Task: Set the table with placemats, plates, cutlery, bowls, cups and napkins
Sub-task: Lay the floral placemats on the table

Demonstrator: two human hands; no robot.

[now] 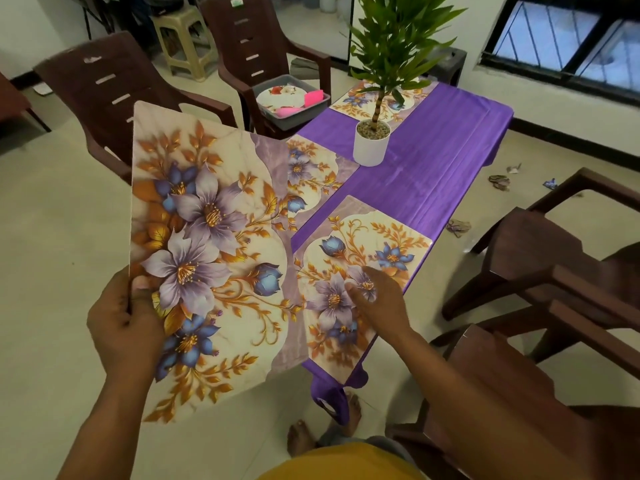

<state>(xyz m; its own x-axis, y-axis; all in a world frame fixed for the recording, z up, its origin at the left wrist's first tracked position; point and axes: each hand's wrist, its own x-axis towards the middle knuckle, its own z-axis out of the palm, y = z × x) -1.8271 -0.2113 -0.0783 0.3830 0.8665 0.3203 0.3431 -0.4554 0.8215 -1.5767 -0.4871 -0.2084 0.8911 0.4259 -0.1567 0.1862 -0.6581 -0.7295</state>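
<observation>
Purple-clothed table [433, 174], left hand [126, 327] gripping floral placemat [207, 258], right hand [377, 299] open-fingered.

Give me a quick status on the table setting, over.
Left hand grips a floral placemat off the table. Right hand flat on the near placemat. Two more placemats laid; potted plant stands mid-table.

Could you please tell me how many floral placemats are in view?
4: one held in the left hand, one under the right hand, one mid-table, one behind the plant.
</observation>
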